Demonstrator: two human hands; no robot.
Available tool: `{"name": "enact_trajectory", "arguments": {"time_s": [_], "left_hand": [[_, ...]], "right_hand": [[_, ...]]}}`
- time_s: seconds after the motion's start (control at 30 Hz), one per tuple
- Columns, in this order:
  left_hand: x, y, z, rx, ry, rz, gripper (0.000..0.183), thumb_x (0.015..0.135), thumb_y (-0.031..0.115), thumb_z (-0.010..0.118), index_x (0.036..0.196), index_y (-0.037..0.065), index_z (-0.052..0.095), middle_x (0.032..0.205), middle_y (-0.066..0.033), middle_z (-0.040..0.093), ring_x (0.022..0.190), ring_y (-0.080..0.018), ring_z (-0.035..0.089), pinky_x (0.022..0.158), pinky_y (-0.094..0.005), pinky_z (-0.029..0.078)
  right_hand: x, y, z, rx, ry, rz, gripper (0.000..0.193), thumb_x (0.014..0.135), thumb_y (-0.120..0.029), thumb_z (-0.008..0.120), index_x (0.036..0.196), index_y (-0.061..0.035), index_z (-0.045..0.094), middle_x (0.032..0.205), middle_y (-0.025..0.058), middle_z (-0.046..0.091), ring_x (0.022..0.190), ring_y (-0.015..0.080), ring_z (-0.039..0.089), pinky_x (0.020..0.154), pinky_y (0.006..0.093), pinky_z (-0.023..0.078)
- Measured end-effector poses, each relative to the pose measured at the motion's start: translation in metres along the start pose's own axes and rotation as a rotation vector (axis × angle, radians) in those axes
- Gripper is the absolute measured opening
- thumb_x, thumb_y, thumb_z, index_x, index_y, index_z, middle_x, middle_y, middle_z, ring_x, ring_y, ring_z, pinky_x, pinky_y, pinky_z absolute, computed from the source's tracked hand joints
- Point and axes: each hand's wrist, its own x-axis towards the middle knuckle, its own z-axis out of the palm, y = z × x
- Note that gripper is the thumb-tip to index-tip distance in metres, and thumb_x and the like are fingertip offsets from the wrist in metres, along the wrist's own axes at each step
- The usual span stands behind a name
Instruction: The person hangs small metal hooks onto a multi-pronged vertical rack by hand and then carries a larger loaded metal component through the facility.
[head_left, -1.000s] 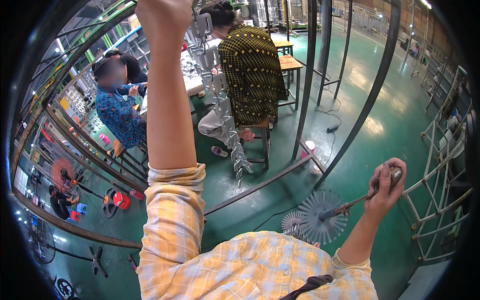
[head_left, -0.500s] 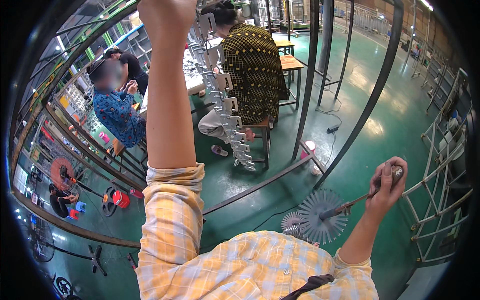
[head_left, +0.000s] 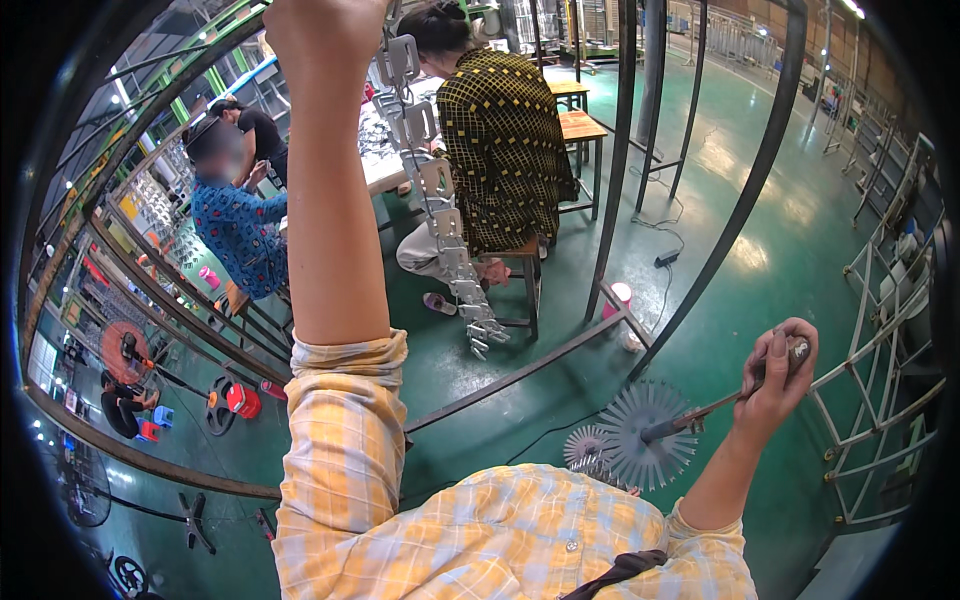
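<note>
Swinging a little since half a second ago, one string of silvery metal pieces (head_left: 438,182) now turns more of its flat faces to me, and its lower end hangs slightly further down in view. Across the way, one person in blue (head_left: 232,225) has stretched out an arm that was bent up before, and one person in black (head_left: 262,135) stands straighter.

I have the left hand (head_left: 328,28) raised at the top edge, beside the string; its fingers are cut off, so I cannot tell how open they are or whether they hold it. With the right hand (head_left: 775,375), held low on the other side, I see the fingers curled closed round the handle of one hand tool (head_left: 722,403). Its shaft points toward two slotted grey discs, one large disc (head_left: 628,425) and one small disc (head_left: 588,442); I can't tell whether it touches either.

Beyond the string I count one person in a checked shirt (head_left: 505,150), seated at one white table (head_left: 388,178) scattered with small parts, too many and too small to number. Two wooden stools (head_left: 582,125) stand behind that person, and one power strip (head_left: 666,258) lies on the green floor (head_left: 740,300).
</note>
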Motion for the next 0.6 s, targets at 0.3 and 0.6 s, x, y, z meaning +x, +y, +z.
{"name": "enact_trajectory", "arguments": {"time_s": [0.3, 0.6], "left_hand": [[0.005, 0.011, -0.005, 0.079, -0.072, -0.055, 0.027, 0.068, 0.006, 0.069, 0.093, 0.013, 0.063, 0.064, -0.0043, 0.058, 0.052, -0.0107, 0.051, 0.046, -0.0269, 0.044], [0.002, 0.013, -0.009, -0.01, -0.115, -0.136, 0.038, 0.067, 0.006, 0.069, 0.103, 0.01, 0.059, 0.064, -0.0038, 0.059, 0.048, -0.0112, 0.051, 0.033, -0.0286, 0.044]], "right_hand": [[0.0, 0.001, 0.0, 0.019, -0.019, 0.0, 0.014, 0.08, -0.011, 0.053, 0.084, -0.0024, 0.044, 0.06, 0.002, 0.042, 0.044, 0.0036, 0.034, 0.031, 0.015, 0.021], [0.0, 0.0, 0.004, -0.002, 0.0, 0.02, 0.013, 0.08, -0.011, 0.053, 0.085, -0.0027, 0.044, 0.058, 0.0015, 0.041, 0.044, 0.0034, 0.034, 0.031, 0.0152, 0.02]]}}
